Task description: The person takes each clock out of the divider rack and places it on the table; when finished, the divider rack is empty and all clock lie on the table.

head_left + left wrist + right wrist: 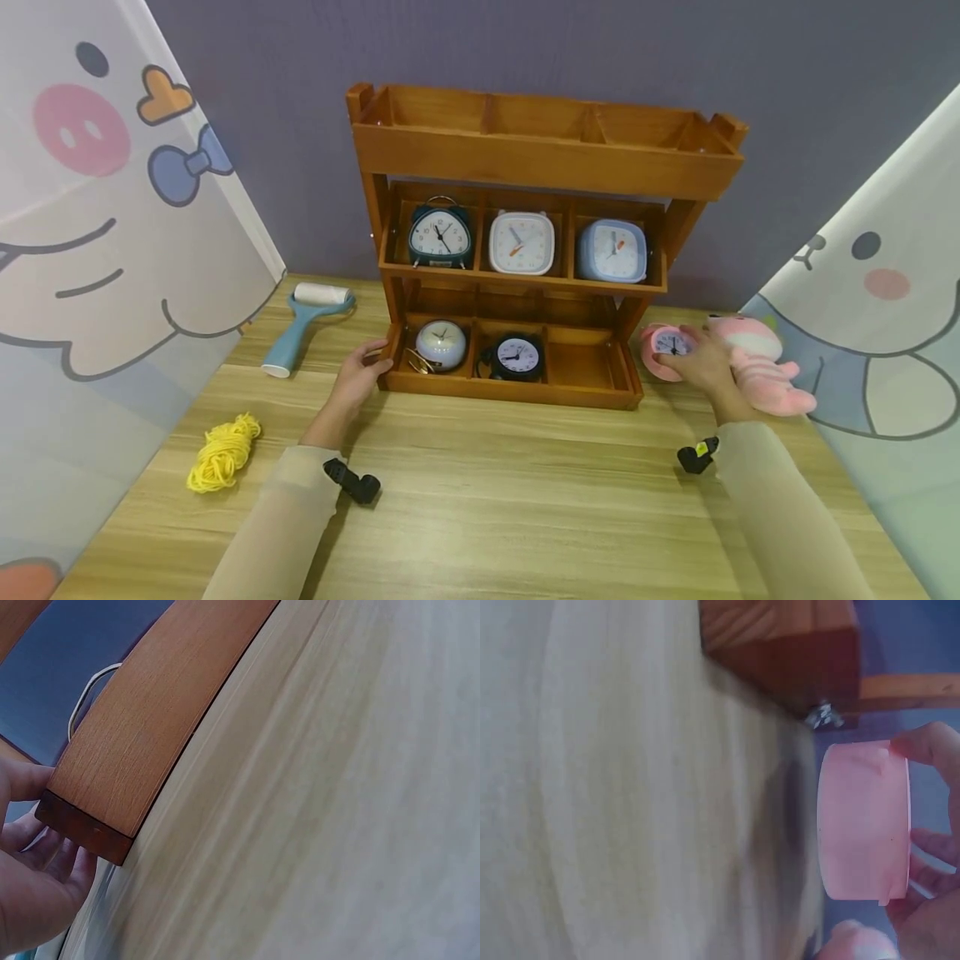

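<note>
A pink round alarm clock (663,365) is held by its edges in my right hand (705,358), just right of the wooden shelf (517,393). In the right wrist view, the thumb and fingers span the pink clock (864,821), its smooth side showing. My left hand (358,377) grips the lower left front corner of the shelf. The left wrist view shows thumb and fingers around that wooden corner (86,825). The bottom row holds a pearly round clock (441,346) at left and a black clock (519,356) in the middle; its right compartment (585,362) is bare.
A green clock (440,236), a white clock (522,242) and a blue clock (613,251) fill the middle row. A pink plush toy (772,379) lies right of my right hand. Left are a lint roller (300,325) and yellow yarn (223,452).
</note>
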Demonstrator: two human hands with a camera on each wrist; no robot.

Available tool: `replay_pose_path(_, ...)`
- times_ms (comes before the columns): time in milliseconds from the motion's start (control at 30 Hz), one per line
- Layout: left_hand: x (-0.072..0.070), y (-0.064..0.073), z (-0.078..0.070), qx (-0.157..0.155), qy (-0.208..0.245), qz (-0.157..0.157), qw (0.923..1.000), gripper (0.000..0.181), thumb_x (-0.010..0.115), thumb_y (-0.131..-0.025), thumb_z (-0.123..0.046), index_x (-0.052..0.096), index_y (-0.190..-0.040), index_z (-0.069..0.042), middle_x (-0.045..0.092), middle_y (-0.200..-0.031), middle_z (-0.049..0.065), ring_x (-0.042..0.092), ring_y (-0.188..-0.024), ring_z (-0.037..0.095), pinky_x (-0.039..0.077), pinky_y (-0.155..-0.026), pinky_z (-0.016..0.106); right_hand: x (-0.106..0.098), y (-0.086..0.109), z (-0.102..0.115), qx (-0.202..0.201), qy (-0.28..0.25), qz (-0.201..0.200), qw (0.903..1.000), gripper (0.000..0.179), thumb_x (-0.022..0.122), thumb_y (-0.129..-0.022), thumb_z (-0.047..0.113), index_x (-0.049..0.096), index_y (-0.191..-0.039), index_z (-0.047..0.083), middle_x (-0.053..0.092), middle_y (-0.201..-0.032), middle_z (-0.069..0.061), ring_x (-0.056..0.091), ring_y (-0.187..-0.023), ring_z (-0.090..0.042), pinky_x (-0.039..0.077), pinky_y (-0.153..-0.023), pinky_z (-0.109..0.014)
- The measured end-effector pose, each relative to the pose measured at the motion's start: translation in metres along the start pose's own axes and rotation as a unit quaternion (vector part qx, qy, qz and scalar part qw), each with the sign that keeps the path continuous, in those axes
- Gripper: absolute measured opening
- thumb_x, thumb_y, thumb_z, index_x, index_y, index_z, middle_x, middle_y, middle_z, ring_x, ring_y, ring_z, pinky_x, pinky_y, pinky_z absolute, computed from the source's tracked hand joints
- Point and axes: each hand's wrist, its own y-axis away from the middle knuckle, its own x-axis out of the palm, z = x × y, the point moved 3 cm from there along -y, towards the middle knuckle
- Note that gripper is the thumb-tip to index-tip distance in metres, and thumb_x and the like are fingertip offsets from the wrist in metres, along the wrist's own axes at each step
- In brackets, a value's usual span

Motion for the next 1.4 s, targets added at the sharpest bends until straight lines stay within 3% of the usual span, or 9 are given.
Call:
replay_pose_path(333, 0.002, 0.004, 0.002, -0.007, 0.02, 0.009, 0.9997, 0.049, 0.054, -0.098, -0.004, 0.04, -0.144, 0.004, 0.033, -0.147, 0.024, 0.032, -0.132, 0.038, 0.033, -0.104, 0.049, 0.013, -0.012, -0.02, 0.009, -0.004, 0.025, 0.9996, 0.081, 0.074, -0.084, 0.025, 0.033, -0.139, -0.018, 0.031, -0.137, -0.043, 0.034, -0.121, -0.055, 0.028, -0.1, -0.063)
replay_pose_path(633, 0.004, 0.014, -0.017, -0.02, 0.035, 0.017, 0.999, 0.048, 0.052, -0.097, 0.002, 0.039, -0.142, 0.01, 0.032, -0.145, 0.029, 0.03, -0.133, 0.041, 0.031, -0.104, 0.05, 0.017, -0.016, -0.025, 0.011, -0.022, 0.039, 0.9989, 0.083, 0.073, -0.086, 0.027, 0.031, -0.139, -0.021, 0.034, -0.135, -0.043, 0.037, -0.12, -0.053, 0.03, -0.1, -0.06)
replay_pose_path(900, 0.005, 0.005, 0.001, -0.009, 0.024, 0.01, 0.9996, 0.049, 0.054, -0.098, -0.003, 0.04, -0.144, 0.005, 0.034, -0.147, 0.024, 0.031, -0.133, 0.038, 0.03, -0.105, 0.048, 0.019, -0.017, -0.032, 0.033, -0.025, 0.06, 0.9974, 0.089, 0.072, -0.087, 0.034, 0.026, -0.142, -0.019, 0.03, -0.138, -0.043, 0.034, -0.123, -0.053, 0.028, -0.102, -0.06)
replay_pose_path(1133, 0.006, 0.004, 0.002, -0.003, 0.022, 0.008, 0.9997, 0.049, 0.054, -0.098, -0.004, 0.04, -0.144, 0.005, 0.033, -0.148, 0.023, 0.031, -0.134, 0.038, 0.029, -0.106, 0.049, 0.019, -0.017, -0.032, 0.051, -0.04, 0.081, 0.9946, 0.091, 0.071, -0.089, 0.037, 0.022, -0.145, -0.017, 0.023, -0.14, -0.043, 0.03, -0.125, -0.054, 0.026, -0.104, -0.061)
replay_pose_path(1267, 0.005, 0.003, 0.002, -0.004, 0.026, 0.004, 0.9996, 0.049, 0.055, -0.098, -0.004, 0.04, -0.144, 0.005, 0.033, -0.147, 0.024, 0.031, -0.134, 0.038, 0.029, -0.106, 0.048, 0.018, -0.019, -0.031, 0.037, -0.024, 0.085, 0.9954, 0.09, 0.067, -0.092, 0.04, 0.021, -0.145, -0.017, 0.021, -0.139, -0.045, 0.029, -0.124, -0.056, 0.026, -0.103, -0.063)
replay_pose_path(1400, 0.003, 0.001, 0.003, -0.002, 0.027, 0.0, 0.9996, 0.048, 0.055, -0.097, -0.003, 0.041, -0.143, 0.005, 0.034, -0.146, 0.024, 0.032, -0.133, 0.037, 0.03, -0.106, 0.048, 0.012, -0.02, -0.027, 0.003, 0.009, 0.062, 0.998, 0.09, 0.068, -0.09, 0.044, 0.026, -0.146, -0.013, 0.02, -0.141, -0.045, 0.024, -0.126, -0.06, 0.026, -0.099, -0.068)
